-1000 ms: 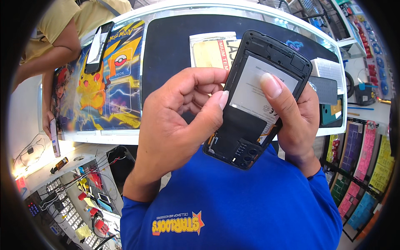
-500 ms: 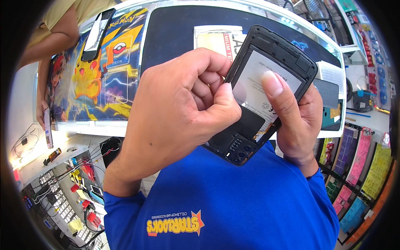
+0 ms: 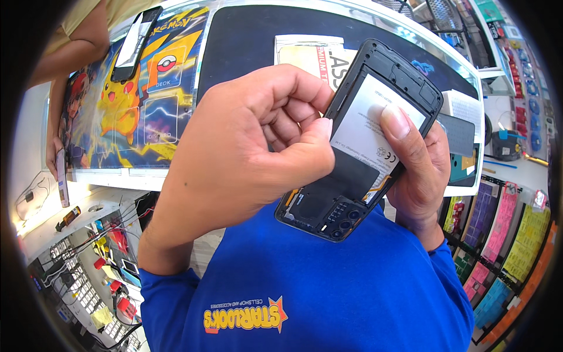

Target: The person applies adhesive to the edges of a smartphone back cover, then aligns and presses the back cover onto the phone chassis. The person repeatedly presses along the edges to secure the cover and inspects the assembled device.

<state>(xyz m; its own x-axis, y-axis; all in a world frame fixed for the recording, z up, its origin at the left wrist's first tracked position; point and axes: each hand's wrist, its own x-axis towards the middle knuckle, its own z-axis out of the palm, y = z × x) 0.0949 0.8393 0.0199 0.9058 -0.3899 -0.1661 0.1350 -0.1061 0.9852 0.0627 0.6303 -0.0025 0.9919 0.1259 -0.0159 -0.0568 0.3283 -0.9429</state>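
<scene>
A black smartphone (image 3: 404, 88) is held tilted over my lap, its back cover off. Its pale battery (image 3: 366, 120) and round camera lenses (image 3: 346, 220) show. My right hand (image 3: 419, 161) is wrapped round its right side, with the thumb pressed on the battery. Against the left edge of the phone, my left hand (image 3: 252, 141) is closed, thumb and forefinger pinching at the rim with the other fingers curled in. Whether a small tool sits in that pinch I cannot see. Just beyond my right fingers lies a flat grey panel (image 3: 457, 135).
Behind the phone a white and yellow packet (image 3: 308, 53) lies on a dark mat (image 3: 246, 41). To the left is a cartoon playmat (image 3: 170, 105) with another phone (image 3: 135, 47). Another person's hand (image 3: 57, 155) holds a phone there. Racks of coloured packets (image 3: 498, 223) stand right.
The smartphone has shifted slightly down, uncovering more of its lower left corner. My left hand still pinches at its edge, and my right thumb has slid a little across the battery.
</scene>
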